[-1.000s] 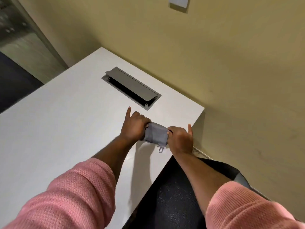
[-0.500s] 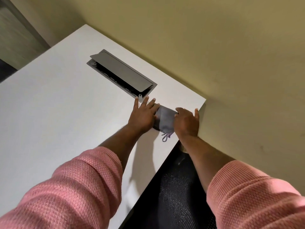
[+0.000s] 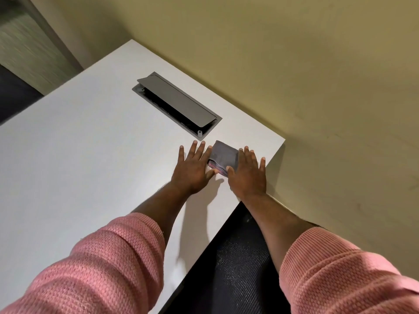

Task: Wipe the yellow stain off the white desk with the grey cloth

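the left hand (image 3: 192,169) lies flat with fingers spread, its inner fingers resting on the left edge of the grey cloth (image 3: 223,157). the right hand (image 3: 247,172) lies just as flat and spread on the cloth's right side, thumb tucked at its near corner. neither hand grips; both are open and pressing down, most likely to keep the folded cloth squared and pinned to the white surface (image 3: 90,166) before a wipe. the cloth sits between the two hands, folded into a thick pad. no yellow stain shows on the bare surface; whether one lies under the cloth or the hands cannot be told. just beyond the left fingertips is a grey cable hatch (image 3: 176,105) with its lid tilted open, which would block a forward stroke. right of the right hand the surface ends at its corner near the wall (image 3: 317,87). below the wrists sits a dark chair (image 3: 238,268).
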The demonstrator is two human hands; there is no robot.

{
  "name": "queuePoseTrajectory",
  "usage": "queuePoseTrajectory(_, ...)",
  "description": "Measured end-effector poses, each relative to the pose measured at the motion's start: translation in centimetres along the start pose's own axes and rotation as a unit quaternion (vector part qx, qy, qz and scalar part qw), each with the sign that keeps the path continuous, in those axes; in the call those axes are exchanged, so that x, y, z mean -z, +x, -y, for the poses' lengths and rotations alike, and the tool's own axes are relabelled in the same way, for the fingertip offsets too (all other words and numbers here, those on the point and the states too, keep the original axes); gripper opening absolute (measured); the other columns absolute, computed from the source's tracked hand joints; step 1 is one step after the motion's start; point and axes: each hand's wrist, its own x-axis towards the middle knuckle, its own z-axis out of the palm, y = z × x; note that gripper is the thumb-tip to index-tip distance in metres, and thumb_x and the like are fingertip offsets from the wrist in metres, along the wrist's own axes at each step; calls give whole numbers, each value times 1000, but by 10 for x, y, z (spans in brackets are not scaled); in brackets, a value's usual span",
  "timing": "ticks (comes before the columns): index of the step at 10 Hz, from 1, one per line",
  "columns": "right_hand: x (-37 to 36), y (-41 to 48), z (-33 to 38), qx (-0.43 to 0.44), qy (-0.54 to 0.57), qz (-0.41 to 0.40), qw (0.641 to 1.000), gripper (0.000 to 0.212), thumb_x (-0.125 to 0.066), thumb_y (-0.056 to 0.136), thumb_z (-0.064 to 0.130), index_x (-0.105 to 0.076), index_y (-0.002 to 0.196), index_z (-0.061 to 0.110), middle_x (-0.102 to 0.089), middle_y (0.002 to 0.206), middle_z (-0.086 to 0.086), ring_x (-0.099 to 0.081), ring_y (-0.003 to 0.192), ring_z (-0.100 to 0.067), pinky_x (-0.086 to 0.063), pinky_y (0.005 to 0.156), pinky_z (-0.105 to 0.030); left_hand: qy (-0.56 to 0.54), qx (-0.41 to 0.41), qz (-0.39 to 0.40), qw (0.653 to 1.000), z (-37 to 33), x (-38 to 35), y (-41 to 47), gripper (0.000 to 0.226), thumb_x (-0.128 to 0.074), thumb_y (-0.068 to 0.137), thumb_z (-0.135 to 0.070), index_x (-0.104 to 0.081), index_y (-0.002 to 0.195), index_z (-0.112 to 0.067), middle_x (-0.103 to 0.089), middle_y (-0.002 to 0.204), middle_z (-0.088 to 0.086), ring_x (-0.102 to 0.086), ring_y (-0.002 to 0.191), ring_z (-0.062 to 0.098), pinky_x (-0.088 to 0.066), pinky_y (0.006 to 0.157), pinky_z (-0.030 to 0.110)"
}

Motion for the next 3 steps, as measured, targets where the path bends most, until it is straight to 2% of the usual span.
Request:
queuePoseTrajectory(1, 3, -20, 9, 15, 11, -20, 1000, 79, -48, 102, 52, -22, 163, 9, -21, 172, -12, -18, 159, -29, -7, 128, -56, 7, 4, -9, 1000, -1, 6, -18, 80, -28, 100, -68, -6, 163, -23, -2, 172, 5, 7, 159, 26, 5, 125, 59)
queuePoseTrajectory(2, 15, -56, 27, 33, 8, -16, 999, 82, -36, 103, 59, -12, 166, 11, -9, 174, -9, -5, 161, -25, 2, 129, -55, 8, 19, -23, 1000, 3, 16, -57, 85, -22, 98, -73, -4, 163, -22, 1, 172, 3, 9, 158, 24, 5, 125, 58)
queuePoseTrajectory(3, 24, -82, 42, 47, -25, 22, 998, 85, -26, 104, 64, 0, 166, 14, 5, 175, -5, 8, 161, -21, 10, 128, -52, 10, 18, -50, 999, 6, 23, -90, 88, -21, 97, -76, -5, 163, -20, 0, 172, 3, 8, 159, 24, 5, 125, 58)
